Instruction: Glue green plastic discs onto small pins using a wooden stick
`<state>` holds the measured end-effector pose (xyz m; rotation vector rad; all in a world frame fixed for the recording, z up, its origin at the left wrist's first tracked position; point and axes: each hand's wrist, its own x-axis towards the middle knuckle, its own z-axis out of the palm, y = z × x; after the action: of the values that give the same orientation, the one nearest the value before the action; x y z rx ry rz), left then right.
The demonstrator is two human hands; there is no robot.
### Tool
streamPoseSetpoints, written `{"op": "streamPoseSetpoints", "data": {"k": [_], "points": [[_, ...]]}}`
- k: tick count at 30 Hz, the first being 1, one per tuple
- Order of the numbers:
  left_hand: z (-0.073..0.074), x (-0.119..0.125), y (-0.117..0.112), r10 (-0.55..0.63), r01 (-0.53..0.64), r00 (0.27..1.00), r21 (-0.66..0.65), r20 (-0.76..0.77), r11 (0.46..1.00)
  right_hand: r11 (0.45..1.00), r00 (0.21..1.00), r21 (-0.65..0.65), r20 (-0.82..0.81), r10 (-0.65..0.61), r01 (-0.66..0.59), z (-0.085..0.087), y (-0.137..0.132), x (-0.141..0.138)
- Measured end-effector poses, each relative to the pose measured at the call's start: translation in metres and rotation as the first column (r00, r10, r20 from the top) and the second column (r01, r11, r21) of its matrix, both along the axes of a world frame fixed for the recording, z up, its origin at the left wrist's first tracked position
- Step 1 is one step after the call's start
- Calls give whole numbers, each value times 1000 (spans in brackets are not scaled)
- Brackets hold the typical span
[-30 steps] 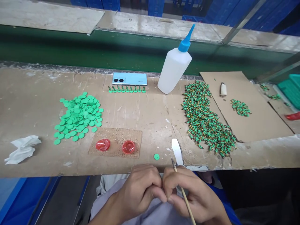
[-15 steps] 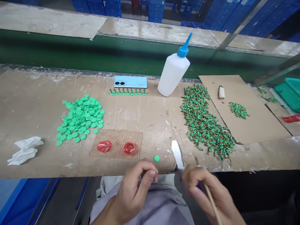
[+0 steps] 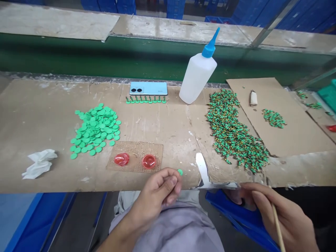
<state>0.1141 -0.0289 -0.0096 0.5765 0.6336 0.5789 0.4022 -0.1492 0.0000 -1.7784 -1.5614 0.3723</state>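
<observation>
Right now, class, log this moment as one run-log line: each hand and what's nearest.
left hand: by green disc | right hand: holding wooden stick

A white plastic glue bottle [image 3: 197, 82] with a blue nozzle is stood at one o'clock on the cardboard-covered bench [image 3: 162, 119]. A pale blue smartphone [image 3: 148, 88] is laid face down at twelve o'clock, a crumpled white tissue [image 3: 40, 163] is left at nine o'clock, and blue plastic crates [image 3: 126, 5] are stacked far off at twelve o'clock.
</observation>
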Motion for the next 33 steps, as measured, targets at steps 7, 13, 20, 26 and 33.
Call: {"op": "streamPoseSetpoints", "data": {"k": [7,13,20,26,33], "points": [[0,-20,1,61,1,985,-363,160,932,973,925,106,-306,226,-203,-19,53,-28],[3,-23,2,103,-10,977,-441,187,897,979,857,169,-482,181,-111,-15,86,-67],[3,-22,3,113,-30,982,-462,153,886,947,791,189,-521,322,-261,-30,87,-79],[1,-17,1,118,-114,993,-214,6,970,957,782,161,-551,290,-242,-44,85,-75],[1,-18,-6,135,-99,973,193,-184,976,950,772,162,-554,311,-267,-40,90,-69]]}}
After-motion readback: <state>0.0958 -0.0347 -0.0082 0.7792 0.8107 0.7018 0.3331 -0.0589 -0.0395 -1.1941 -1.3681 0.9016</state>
